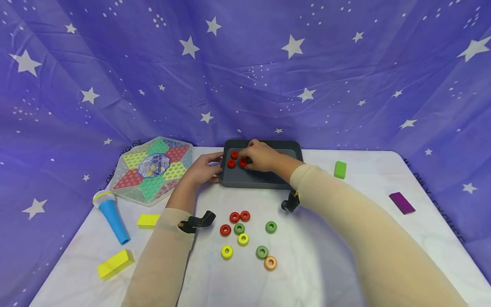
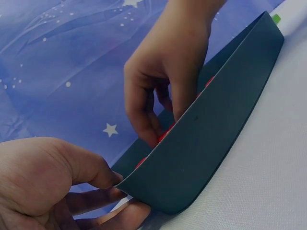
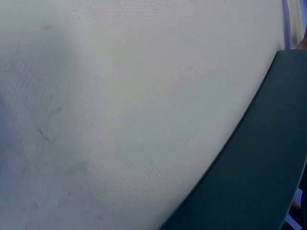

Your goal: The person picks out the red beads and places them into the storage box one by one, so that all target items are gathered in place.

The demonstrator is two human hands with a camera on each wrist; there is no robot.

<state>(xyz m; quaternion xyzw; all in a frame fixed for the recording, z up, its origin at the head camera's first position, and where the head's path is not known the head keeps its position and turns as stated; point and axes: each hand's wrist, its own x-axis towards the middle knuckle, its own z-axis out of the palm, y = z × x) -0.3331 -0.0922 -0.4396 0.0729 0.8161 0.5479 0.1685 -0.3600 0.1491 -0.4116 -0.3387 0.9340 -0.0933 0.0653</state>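
A dark grey tray (image 1: pixel 264 186) stands at the back of the table. My left hand (image 1: pixel 201 170) holds its left end; in the left wrist view the thumb lies at the corner of the rim and the other fingers bend against the outer wall. Reaching over the tray, my right hand (image 1: pixel 262 156) pinches a red ring (image 1: pixel 243 163) low inside it. Beside those fingertips lie two more red rings, one farther back (image 1: pixel 234 154) and one nearer (image 1: pixel 231 163). Another bit of red shows behind the right hand. The right wrist view catches mostly the tray's outer wall (image 3: pixel 240 163).
Several loose red, green and yellow rings (image 1: pixel 243 239) and an orange ring (image 1: pixel 270 263) lie in front of the tray. To the left are a Chinese checkers board (image 1: pixel 153 170), a toy microphone (image 1: pixel 114 218) and yellow blocks (image 1: pixel 116 264). A green block (image 1: pixel 340 169) and purple block (image 1: pixel 402 203) lie right.
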